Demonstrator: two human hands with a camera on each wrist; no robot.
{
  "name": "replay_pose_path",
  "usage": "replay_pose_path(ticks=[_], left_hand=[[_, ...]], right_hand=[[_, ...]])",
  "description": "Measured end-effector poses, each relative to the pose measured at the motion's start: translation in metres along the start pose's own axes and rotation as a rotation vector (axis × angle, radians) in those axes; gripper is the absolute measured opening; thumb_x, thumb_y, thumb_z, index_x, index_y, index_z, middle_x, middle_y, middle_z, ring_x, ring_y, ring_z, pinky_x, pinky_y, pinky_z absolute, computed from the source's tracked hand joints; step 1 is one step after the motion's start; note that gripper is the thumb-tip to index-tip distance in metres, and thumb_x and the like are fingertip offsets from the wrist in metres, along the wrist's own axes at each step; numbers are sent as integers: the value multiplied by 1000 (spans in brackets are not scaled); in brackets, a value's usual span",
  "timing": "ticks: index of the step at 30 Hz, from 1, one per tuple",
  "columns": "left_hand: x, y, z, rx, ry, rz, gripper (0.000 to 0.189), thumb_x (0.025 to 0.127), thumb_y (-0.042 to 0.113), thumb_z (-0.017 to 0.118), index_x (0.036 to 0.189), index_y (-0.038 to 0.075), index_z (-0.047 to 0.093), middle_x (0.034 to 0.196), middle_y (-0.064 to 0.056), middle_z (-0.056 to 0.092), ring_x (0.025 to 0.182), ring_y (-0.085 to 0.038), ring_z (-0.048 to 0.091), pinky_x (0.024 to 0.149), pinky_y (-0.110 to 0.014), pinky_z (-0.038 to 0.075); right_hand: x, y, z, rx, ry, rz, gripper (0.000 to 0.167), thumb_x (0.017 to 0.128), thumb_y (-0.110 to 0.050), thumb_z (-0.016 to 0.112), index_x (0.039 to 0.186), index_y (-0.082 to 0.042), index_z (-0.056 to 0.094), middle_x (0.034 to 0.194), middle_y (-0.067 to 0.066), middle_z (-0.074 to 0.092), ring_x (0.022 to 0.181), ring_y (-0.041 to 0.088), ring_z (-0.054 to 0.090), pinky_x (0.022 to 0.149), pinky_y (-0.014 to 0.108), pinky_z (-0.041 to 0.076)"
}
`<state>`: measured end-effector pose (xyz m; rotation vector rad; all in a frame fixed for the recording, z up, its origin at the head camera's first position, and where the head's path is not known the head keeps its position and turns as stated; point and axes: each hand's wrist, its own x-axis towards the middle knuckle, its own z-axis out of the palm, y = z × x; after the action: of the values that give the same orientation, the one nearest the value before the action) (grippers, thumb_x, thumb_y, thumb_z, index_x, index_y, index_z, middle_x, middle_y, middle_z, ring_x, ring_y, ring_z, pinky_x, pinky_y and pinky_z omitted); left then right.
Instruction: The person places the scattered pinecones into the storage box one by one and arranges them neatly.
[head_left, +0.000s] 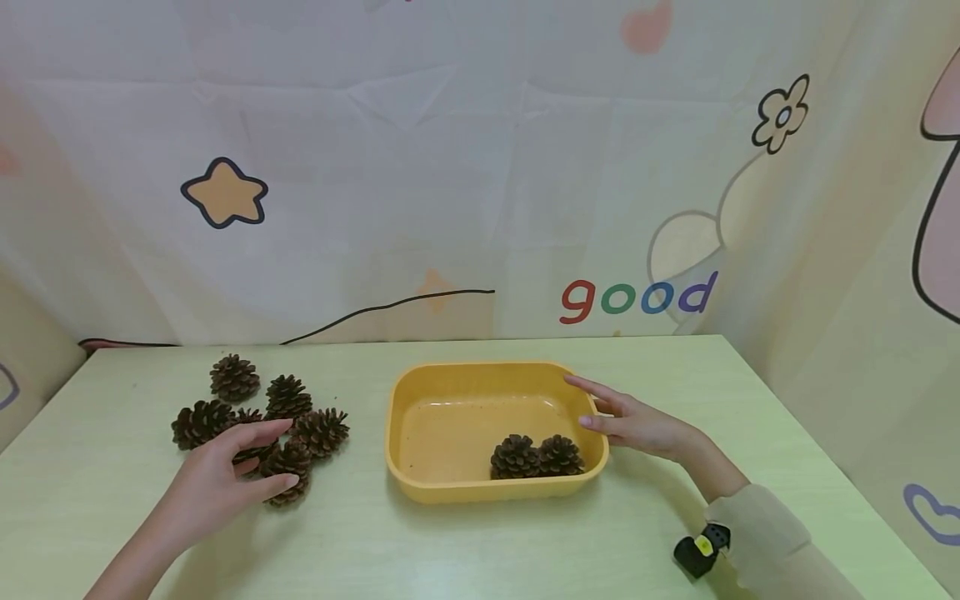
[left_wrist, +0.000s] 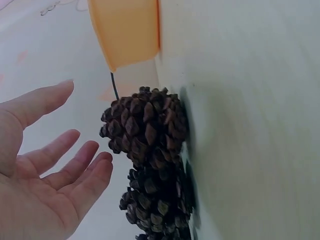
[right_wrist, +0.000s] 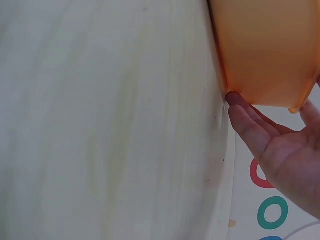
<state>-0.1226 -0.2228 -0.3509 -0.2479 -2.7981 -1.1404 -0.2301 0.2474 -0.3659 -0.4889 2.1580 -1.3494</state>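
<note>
My left hand (head_left: 217, 475) hovers with thumb and fingers spread over several brown pine cones (head_left: 321, 432). The left wrist view shows a gap between this hand (left_wrist: 55, 175) and the closest pine cone (left_wrist: 145, 122). My right hand (head_left: 645, 425) holds the right side of a yellow plastic tub (head_left: 442, 493), its thumb and index finger reaching over the rim. From the right wrist view, other fingers (right_wrist: 250, 125) touch the tub's outer wall (right_wrist: 265, 55) low down, near the table. Two pine cones (head_left: 537, 457) lie side by side in the tub's front right part.
The pale green table (head_left: 337, 550) ends at a printed cloth backdrop (head_left: 420, 208) with a star and the word "good". A dark device (head_left: 702, 552) is strapped at the right cuff. One pine cone (head_left: 234, 378) sits at the back of the left group.
</note>
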Motion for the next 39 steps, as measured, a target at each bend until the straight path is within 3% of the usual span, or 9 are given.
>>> replay_pose_path(ticks=[6,14,19,23,28,39], left_hand=[[-2,-7,0,54,-26,-36,66,70,27,78,127,5,52,120,-18,56,105,-36,54,83,-40,50],[-1,-14,2,42,-78,-43,67,70,28,78,127,3,51,124,-22,52,108,-40,51,82,-41,51],[2,-15,4,99,-123,-62,68,70,32,77,127,5,51,123,-24,52,105,-40,53,75,-42,53],[5,-13,3,149,-145,-87,67,73,34,75,128,5,50,123,-24,52,105,-41,52,78,-52,48],[8,-12,4,172,-145,-87,63,73,32,74,125,5,52,121,-23,54,106,-41,52,81,-60,42],[10,-13,5,180,-160,-78,55,73,25,75,120,4,55,115,-20,58,101,-37,56,80,-55,45]], right_hand=[[1,1,0,8,-5,-3,66,94,-25,51,147,-20,14,151,18,3,130,45,24,95,46,41],[1,1,-1,15,-9,-4,67,93,-26,52,148,-20,13,151,19,4,129,45,26,95,46,41],[1,1,-1,11,-13,-10,66,94,-26,51,148,-19,13,150,19,4,129,45,27,95,46,42],[1,1,0,8,-18,-18,66,94,-25,50,148,-19,13,150,20,4,128,45,28,95,46,42],[1,0,0,9,-15,-16,65,94,-25,50,148,-19,13,150,21,6,127,45,30,94,45,43],[0,0,1,9,0,0,64,94,-23,50,147,-20,15,151,18,4,130,45,25,96,47,41]])
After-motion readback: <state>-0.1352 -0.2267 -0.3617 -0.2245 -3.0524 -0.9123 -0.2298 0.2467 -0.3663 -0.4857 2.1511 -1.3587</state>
